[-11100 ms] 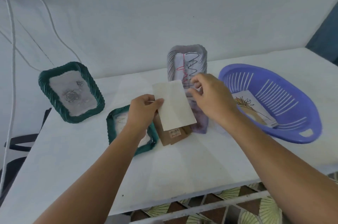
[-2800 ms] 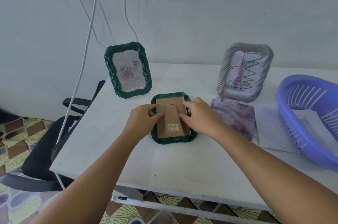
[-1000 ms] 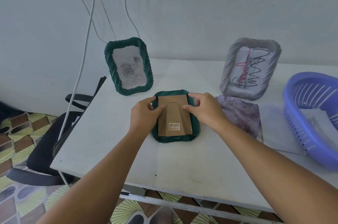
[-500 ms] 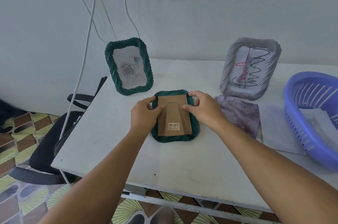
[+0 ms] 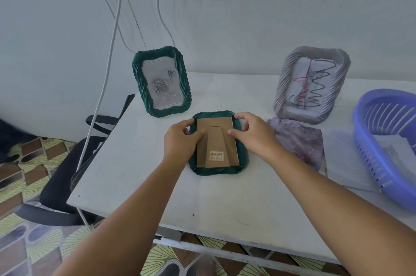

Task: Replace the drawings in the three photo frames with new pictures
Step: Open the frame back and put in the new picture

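Note:
A green photo frame (image 5: pixel 216 171) lies face down at the table's middle, its brown cardboard back (image 5: pixel 217 143) with a barcode sticker facing up. My left hand (image 5: pixel 181 140) presses on the back's left edge, my right hand (image 5: pixel 253 135) on its right edge and top corner. A second green frame (image 5: pixel 161 81) with a rose picture stands upright behind on the left. A grey frame (image 5: pixel 311 84) with a red and black scribble drawing stands at the back right. A purple patterned picture (image 5: pixel 299 141) and a white sheet (image 5: pixel 344 163) lie flat to the right.
A blue plastic basket (image 5: pixel 369 154) holding papers sits at the right edge. White cables (image 5: pixel 108 55) hang down the wall on the left. A black chair (image 5: pixel 67 176) stands beside the table's left edge. The white table (image 5: pixel 225 203) has bare surface in front.
Both hands stay on the face-down frame; my right fingers have shifted slightly along the cardboard back's top right corner. The frame has not moved.

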